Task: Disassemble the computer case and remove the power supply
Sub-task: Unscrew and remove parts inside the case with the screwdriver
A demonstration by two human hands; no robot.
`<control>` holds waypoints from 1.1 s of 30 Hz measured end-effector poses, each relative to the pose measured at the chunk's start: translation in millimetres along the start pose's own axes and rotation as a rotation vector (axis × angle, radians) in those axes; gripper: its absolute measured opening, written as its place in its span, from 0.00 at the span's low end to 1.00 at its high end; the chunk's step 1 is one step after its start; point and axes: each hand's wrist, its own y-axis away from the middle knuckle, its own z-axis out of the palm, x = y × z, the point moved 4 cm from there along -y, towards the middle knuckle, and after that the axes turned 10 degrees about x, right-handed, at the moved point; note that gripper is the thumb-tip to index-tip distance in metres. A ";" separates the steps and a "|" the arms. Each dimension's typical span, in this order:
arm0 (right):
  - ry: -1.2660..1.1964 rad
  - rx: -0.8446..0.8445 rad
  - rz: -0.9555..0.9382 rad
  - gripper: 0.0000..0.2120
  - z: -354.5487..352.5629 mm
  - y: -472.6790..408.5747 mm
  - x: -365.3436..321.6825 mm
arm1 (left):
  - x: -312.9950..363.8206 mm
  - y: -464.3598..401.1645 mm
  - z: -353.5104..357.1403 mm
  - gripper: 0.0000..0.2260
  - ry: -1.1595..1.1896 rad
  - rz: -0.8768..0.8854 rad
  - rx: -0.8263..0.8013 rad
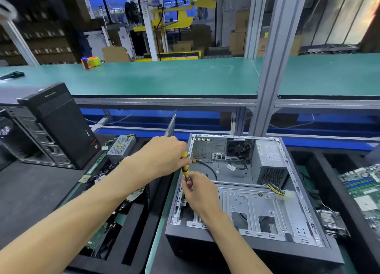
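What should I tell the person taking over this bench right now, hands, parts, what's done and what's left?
Left hand grips the handle of the yellow screwdriver; right hand pinches its shaft near the tip, at the left edge of the open computer case.
The case lies on its side with the side panel off and no motherboard inside.
The power supply sits in the far right corner, its cable bundle loose.
A separate removed power supply lies left of the case; a motherboard lies to the right.
Left: free and lift out the power supply.
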 end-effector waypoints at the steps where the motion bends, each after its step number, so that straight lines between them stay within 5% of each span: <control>1: 0.021 0.015 0.009 0.11 -0.9 1.0 1.9 | -0.4 -1.2 1.5 0.23 -0.040 -0.022 0.025; 5: 0.033 0.014 0.023 0.09 -2.7 2.8 4.5 | 0.6 0.6 3.4 0.28 -0.137 -0.086 0.101; 9: 0.004 -0.004 0.040 0.09 -4.4 2.8 3.8 | 6.8 8.2 3.6 0.15 0.028 0.042 0.118; 15: -0.032 0.000 0.065 0.08 -7.2 3.5 3.6 | 17.1 11.4 -4.5 0.12 0.186 0.131 0.046; 18: -0.034 -0.009 0.053 0.08 -6.5 3.6 3.2 | 13.1 7.2 -7.2 0.09 0.122 0.104 0.015; 24: -0.097 0.011 -0.028 0.13 -8.5 4.4 -1.7 | 13.7 2.2 -2.5 0.21 -0.210 0.065 0.127; 27: -0.113 -0.022 -0.041 0.15 -7.5 4.6 -4.8 | 11.4 6.5 1.0 0.07 -0.296 0.095 0.085; 33: -0.135 -0.054 -0.043 0.16 -9.0 4.4 -2.7 | 22.4 8.0 -1.3 0.13 0.097 0.207 -0.009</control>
